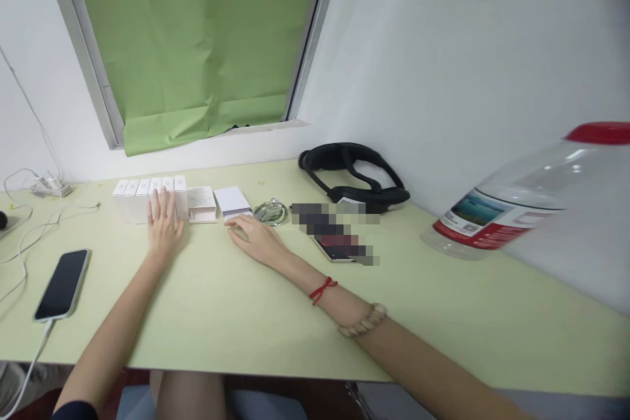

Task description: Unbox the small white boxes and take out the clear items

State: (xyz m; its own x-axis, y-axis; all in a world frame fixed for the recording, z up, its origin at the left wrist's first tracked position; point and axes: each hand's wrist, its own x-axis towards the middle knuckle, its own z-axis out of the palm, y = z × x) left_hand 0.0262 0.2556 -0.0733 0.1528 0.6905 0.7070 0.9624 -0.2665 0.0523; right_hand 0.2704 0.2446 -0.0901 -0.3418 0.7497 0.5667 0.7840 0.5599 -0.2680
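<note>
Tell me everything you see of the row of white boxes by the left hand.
The row of white boxes has six slim, plain, smooth units, cardboard by their look, standing upright side by side on the table. Their tops look shut, each with faint print too small to read. The left hand lies spread across the front toward the row's right end, fingers apparently touching it.

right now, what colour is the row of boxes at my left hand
The row of boxes is white, seen in the head view.

Soft light bathes a pale yellow-green tabletop [236, 315]; a pixelated patch [327, 223] lies right of the right-hand fingers [240, 219]; farther right, a clear, red-capped plastic bottle [516, 210] glints.
</note>
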